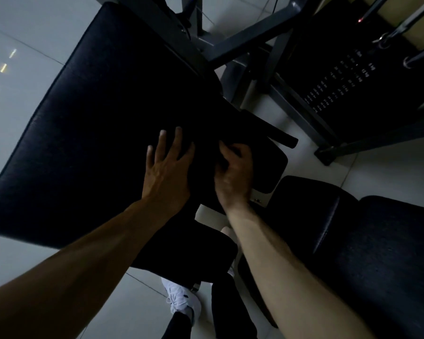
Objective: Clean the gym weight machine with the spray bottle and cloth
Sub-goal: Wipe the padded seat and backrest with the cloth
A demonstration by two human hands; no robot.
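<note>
The weight machine's large black pad (pixel 96 118) fills the middle and left of the head view. My left hand (pixel 168 167) lies flat on its lower right part, fingers straight and spread. Just to its right, my right hand (pixel 233 172) has its fingers curled around what looks like a dark cloth (pixel 203 167) lying on the pad between the two hands. The cloth is nearly the same black as the pad, so its outline is hard to make out. No spray bottle is in view.
The machine's grey steel frame (pixel 250 37) runs behind the pad, and the black weight stack (pixel 340 89) stands at the upper right. A smaller black pad (pixel 269 162) and a black seat (pixel 377 241) are on the right. My white shoe (pixel 181 299) stands on the pale tiled floor.
</note>
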